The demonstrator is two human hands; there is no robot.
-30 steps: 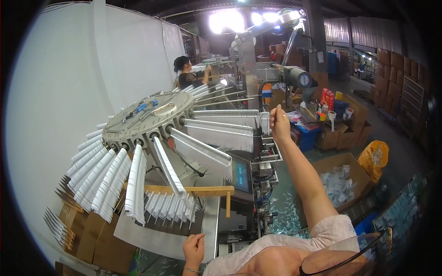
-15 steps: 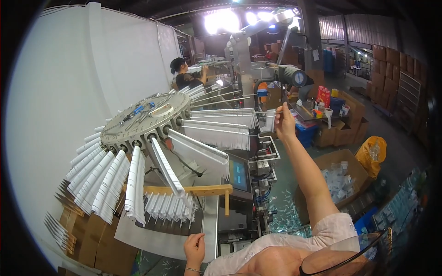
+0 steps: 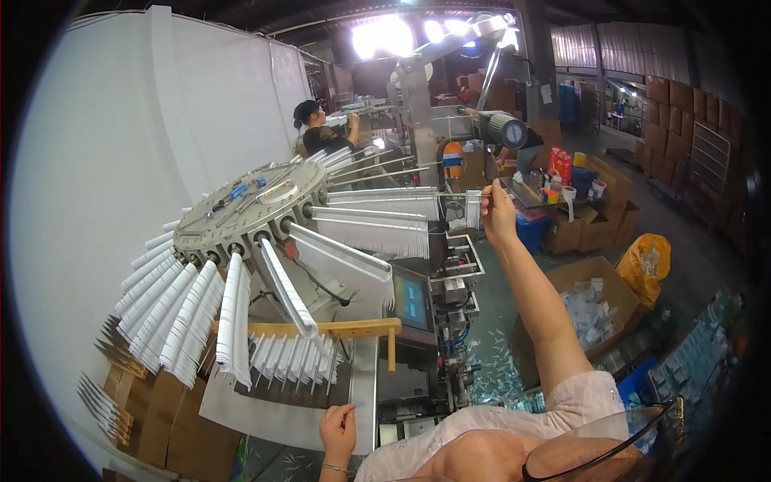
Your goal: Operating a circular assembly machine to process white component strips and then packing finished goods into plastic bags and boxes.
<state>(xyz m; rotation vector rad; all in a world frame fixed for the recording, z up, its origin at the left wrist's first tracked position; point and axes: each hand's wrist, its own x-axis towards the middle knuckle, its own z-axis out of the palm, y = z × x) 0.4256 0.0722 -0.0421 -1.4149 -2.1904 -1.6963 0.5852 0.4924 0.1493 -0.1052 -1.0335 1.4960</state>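
My right hand [image 3: 499, 210] is raised at arm's length, fingers closed round the outer end of a thin metal rod [image 3: 451, 195]. A small white bundle [image 3: 473, 210] hangs on that rod right beside my fingers. Further in, a row of thin white hanging sheets [image 3: 393, 198] runs along the rod toward a round metal turntable [image 3: 189, 229]. Low in the middle, my left hand [image 3: 338, 428] is held with curled fingers and nothing visible in it, near the edge of a metal sheet [image 3: 363, 402].
More loaded rods [image 3: 233, 321] fan round the turntable. Below stands a wooden rack bar [image 3: 365, 328] beside a touch screen [image 3: 412, 301]. A cardboard box [image 3: 562, 281] of white packets and a yellow sack [image 3: 645, 269] are at right. A co-worker [image 3: 321, 136] stands beyond the turntable.
The machine has shifted slightly left in the picture as the view moved. My right hand keeps its grip at the rod's end, and my left hand stays low.
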